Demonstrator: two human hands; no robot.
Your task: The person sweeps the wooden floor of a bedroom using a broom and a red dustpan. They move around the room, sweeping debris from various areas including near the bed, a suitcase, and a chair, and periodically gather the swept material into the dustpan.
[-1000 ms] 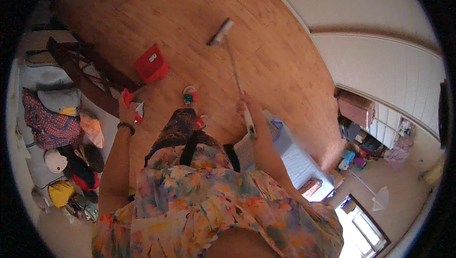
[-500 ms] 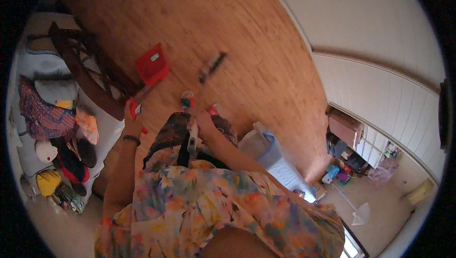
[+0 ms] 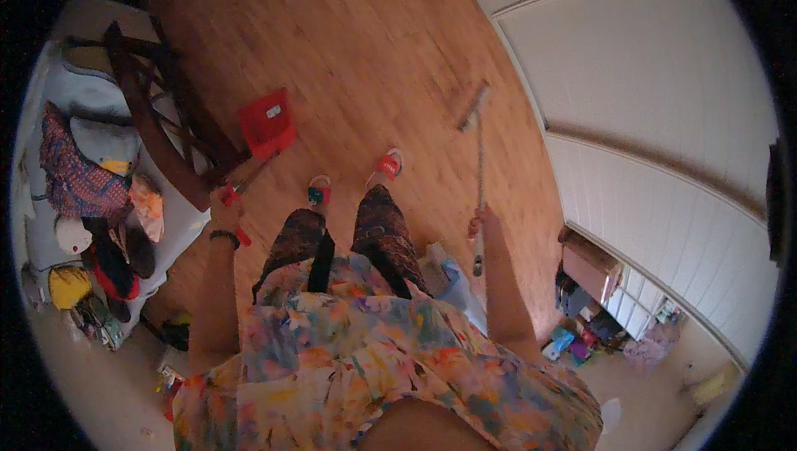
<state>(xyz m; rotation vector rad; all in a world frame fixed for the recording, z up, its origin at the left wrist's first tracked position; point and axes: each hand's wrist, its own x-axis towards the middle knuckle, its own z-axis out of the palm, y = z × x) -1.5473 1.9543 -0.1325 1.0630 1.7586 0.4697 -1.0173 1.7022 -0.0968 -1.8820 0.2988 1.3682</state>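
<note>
My left hand (image 3: pixel 222 208) is closed around the handle of a red long-handled dustpan (image 3: pixel 264 134). The pan lies out ahead on the wooden floor, left of my feet, its handle slanting back to my fingers. On my right, my right hand (image 3: pixel 488 223) grips the pale stick of a broom (image 3: pixel 481 160). The stick's rear end pokes out behind my fist. Far ahead, the narrow broom head rests slantwise on the floor near the white panels. Nothing I can make out lies beside the bristles.
A dark wooden chair-like frame (image 3: pixel 158 131) stands at the left, beside a pale surface piled with cloths, caps and bags. White panels (image 3: pixel 639 61) line the right side. A blue and white bundle (image 3: pixel 458 289) sits by my right leg. Boxes (image 3: pixel 591 267) and clutter lie behind right.
My right hand has swung out to the right from before my body, carrying the broom head rightward toward the panels. My right foot has shifted right. The dustpan has barely moved.
</note>
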